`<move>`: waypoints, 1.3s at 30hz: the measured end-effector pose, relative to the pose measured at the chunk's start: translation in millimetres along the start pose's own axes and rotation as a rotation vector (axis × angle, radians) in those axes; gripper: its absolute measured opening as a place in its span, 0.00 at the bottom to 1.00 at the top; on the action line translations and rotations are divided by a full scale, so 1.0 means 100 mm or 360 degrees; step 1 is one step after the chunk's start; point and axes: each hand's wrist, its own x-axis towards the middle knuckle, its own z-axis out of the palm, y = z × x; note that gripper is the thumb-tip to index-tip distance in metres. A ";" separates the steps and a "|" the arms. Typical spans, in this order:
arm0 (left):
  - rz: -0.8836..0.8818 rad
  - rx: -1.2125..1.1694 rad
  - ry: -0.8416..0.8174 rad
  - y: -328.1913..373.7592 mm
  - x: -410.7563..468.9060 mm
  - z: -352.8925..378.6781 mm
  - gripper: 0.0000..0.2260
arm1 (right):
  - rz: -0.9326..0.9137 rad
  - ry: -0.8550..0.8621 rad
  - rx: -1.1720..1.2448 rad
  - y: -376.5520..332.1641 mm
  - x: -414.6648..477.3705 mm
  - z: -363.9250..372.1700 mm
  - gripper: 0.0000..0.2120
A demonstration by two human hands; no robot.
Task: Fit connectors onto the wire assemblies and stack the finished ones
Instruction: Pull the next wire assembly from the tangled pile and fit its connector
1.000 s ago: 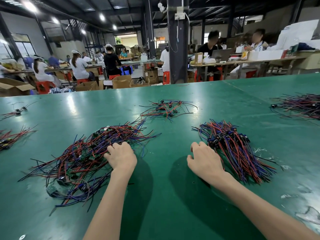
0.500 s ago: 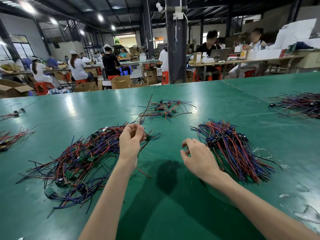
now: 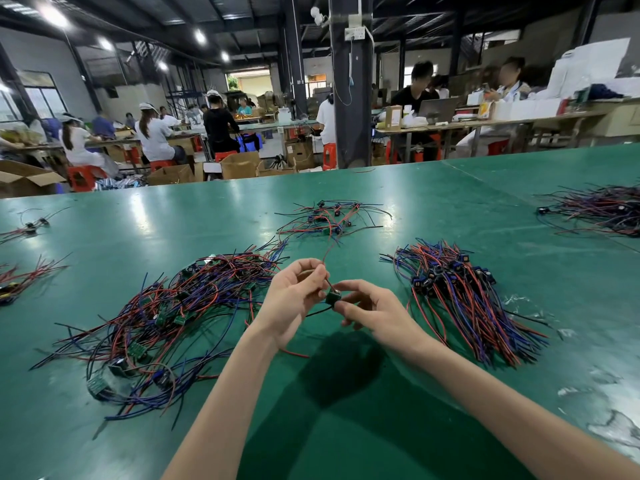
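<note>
Above table [image 3: 173, 220]: L hand [image 3: 294, 301] pinches 1 wire [image 3: 327, 253], R hand [image 3: 375, 315] pinches 1 green board [image 3: 333, 298]; 6 wire heaps [image 3: 166, 323].

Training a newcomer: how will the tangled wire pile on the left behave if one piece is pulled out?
Probably floppy: thin wires in the tangled pile curl loosely on the table. Likely to snag and drag neighbours, since strands cross and loop.

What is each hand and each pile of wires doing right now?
left hand, pinching the wire
right hand, pinching the green board
green board, held up between both hands
big left pile, tangled, flat on the table
right pile, wires lined up together
</note>
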 end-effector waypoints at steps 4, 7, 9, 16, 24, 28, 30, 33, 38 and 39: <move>0.0062 0.0459 0.0027 -0.10 0.00 0.02 0.05 | 0.0023 0.0080 0.0173 -0.01 0.01 -0.04 0.12; 0.0054 0.0611 0.0021 -0.13 0.01 0.01 0.06 | 0.0031 0.0179 0.0310 -0.02 0.01 -0.06 0.12; -0.0014 0.0652 -0.0032 -0.15 0.01 -0.01 0.06 | 0.0003 0.0231 0.0392 -0.02 0.01 -0.06 0.13; -0.0201 0.0817 -0.0259 -0.16 -0.02 0.04 0.06 | -0.0069 0.0414 0.0453 0.01 0.04 -0.08 0.12; -0.0086 0.0850 -0.0149 -0.20 -0.06 0.13 0.07 | -0.0152 0.0497 0.0276 0.02 0.05 -0.12 0.12; 0.0002 0.0845 -0.0119 -0.19 -0.05 0.14 0.04 | -0.0166 0.0613 0.0291 0.00 0.06 -0.13 0.13; 0.0014 0.0819 -0.0120 -0.19 -0.06 0.14 0.07 | -0.0128 0.0692 0.0443 -0.01 0.07 -0.16 0.14; -0.0008 0.0780 -0.0193 -0.18 -0.07 0.15 0.08 | -0.0035 0.0723 0.0733 -0.05 0.09 -0.22 0.17; -0.0117 0.0760 -0.0317 -0.17 -0.08 0.13 0.07 | 0.0043 0.0808 0.1069 -0.11 0.11 -0.31 0.16; -0.0142 0.0753 -0.0337 -0.17 -0.08 0.12 0.07 | 0.0040 0.0830 0.1078 -0.12 0.11 -0.33 0.16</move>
